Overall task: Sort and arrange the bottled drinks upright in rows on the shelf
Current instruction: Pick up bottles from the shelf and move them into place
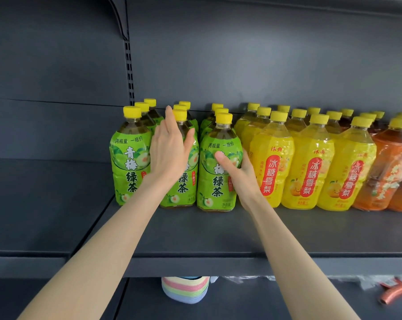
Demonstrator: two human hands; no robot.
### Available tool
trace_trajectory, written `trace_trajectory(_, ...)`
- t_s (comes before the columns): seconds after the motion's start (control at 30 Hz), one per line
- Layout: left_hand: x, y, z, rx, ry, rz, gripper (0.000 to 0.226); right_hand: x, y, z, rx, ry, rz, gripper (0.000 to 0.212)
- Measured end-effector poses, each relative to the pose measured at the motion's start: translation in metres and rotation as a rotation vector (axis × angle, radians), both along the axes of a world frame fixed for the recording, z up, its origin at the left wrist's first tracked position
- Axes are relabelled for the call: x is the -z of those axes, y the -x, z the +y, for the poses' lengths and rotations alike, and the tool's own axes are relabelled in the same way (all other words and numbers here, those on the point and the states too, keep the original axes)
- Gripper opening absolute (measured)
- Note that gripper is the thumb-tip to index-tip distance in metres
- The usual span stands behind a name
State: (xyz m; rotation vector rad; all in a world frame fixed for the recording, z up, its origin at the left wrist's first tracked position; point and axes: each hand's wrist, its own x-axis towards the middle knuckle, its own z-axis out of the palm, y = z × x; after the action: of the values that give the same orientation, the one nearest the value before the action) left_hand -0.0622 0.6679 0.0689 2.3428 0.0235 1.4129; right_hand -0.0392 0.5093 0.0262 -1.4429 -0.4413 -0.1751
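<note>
Our left hand (170, 151), fingers straight and together, presses the middle green bottle (184, 183) on the shelf (195, 229). Our right hand (241, 174) wraps the right green bottle (212, 192), beside yellow bottles (271, 167). Full, heavy, slick, we judge; grip the waist.

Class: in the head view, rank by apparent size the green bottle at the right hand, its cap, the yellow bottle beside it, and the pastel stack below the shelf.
1-2. green bottle and yellow bottle: alike, not ranked.
3. pastel stack.
4. cap, smallest.
</note>
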Motion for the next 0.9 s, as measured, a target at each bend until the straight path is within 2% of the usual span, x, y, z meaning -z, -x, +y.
trace_trajectory(0.23, 0.002, -0.008, -0.005, 0.005, 0.032, -0.035, 0.062, 0.004, -0.008, 0.004, 0.130, -0.003, -0.020, 0.076)
trace_trajectory(0.47, 0.003, -0.010, -0.009, 0.006, 0.043, -0.039, 0.063, 0.005, -0.015, 0.001, 0.115, 0.020, -0.051, 0.081)
trace_trajectory(0.67, 0.008, -0.003, -0.008, 0.023, 0.003, -0.051, 0.068, 0.005, -0.016, 0.001, 0.089, 0.017, -0.025, 0.059)
trace_trajectory(0.9, 0.021, 0.005, -0.004, 0.118, 0.003, -0.020, 0.058, 0.002, -0.012, 0.003, 0.116, 0.043, -0.018, 0.078)
